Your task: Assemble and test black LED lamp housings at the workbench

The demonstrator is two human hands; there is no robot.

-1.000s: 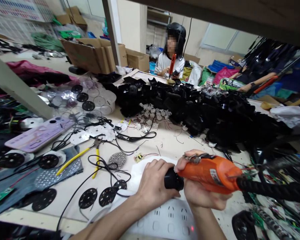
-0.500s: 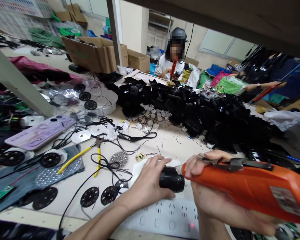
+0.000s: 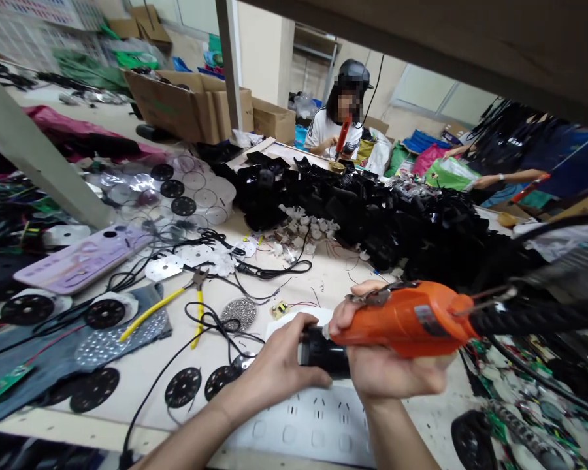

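My right hand point(image 3: 389, 369) grips an orange electric screwdriver point(image 3: 411, 320), held level with its black nose point(image 3: 321, 352) pointing left. A thick black cable point(image 3: 529, 320) runs off its rear to the right. My left hand point(image 3: 279, 365) is curled against the black nose, its fingers pressed around something I cannot make out. Both hands hover over a white power strip point(image 3: 313, 427) at the near table edge.
Yellow-handled pliers point(image 3: 176, 303), black round discs point(image 3: 183, 386), loose wires and a purple plastic panel point(image 3: 81, 258) lie at left. A big heap of black plastic parts point(image 3: 372, 205) fills the middle. A person point(image 3: 340, 124) with another orange tool sits across the table, by cardboard boxes point(image 3: 191, 104).
The orange screwdriver swung from a steep tilt toward the camera back to level and shifted slightly left. Both hands stayed together at its nose.
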